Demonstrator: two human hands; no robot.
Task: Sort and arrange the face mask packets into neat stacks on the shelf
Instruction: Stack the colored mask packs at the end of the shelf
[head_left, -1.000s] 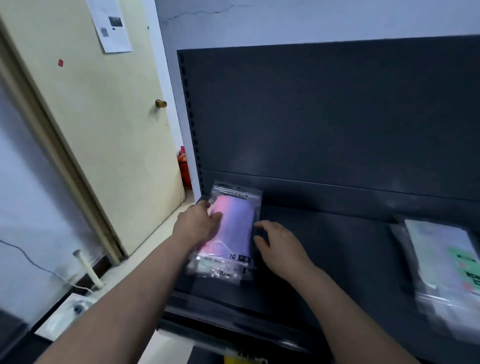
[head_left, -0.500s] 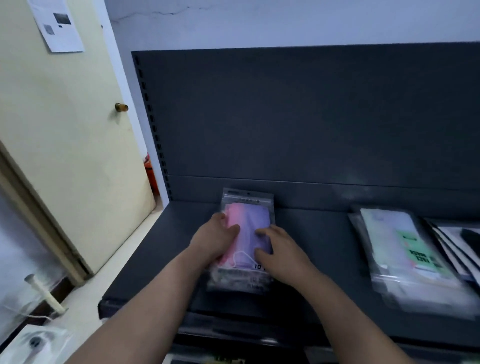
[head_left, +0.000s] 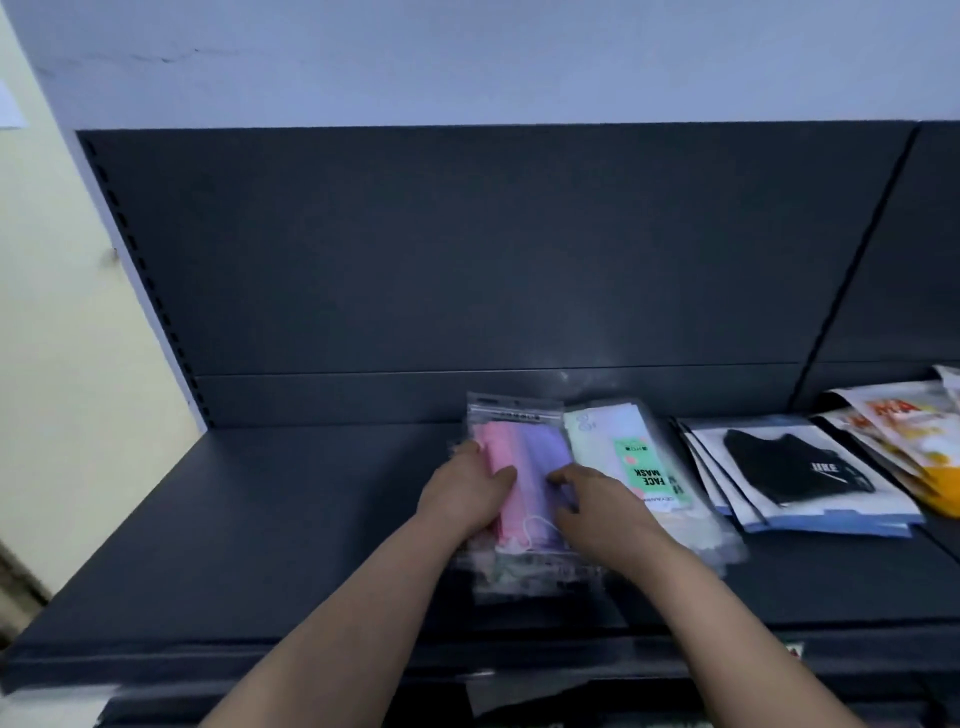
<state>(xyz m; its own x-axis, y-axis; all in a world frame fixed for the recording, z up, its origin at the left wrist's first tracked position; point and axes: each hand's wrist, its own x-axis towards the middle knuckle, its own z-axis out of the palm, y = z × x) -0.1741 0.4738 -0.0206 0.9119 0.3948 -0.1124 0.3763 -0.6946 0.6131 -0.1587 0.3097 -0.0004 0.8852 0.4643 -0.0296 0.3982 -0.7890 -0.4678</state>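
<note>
"FACE MASK" on green label (head_left: 645, 474); other print probably illegible.

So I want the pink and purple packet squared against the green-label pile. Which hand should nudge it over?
Left. The left hand lies on the outer edge of the pink and purple packet, away from the green-label pile, so it can push toward it. The right hand sits between them, blocking.

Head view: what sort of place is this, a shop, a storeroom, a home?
Probably a shop or its stockroom. A dark metal display shelf with a slotted upright holds retail face mask packets: a pink and purple packet under both hands, and a black-mask stack.
</note>
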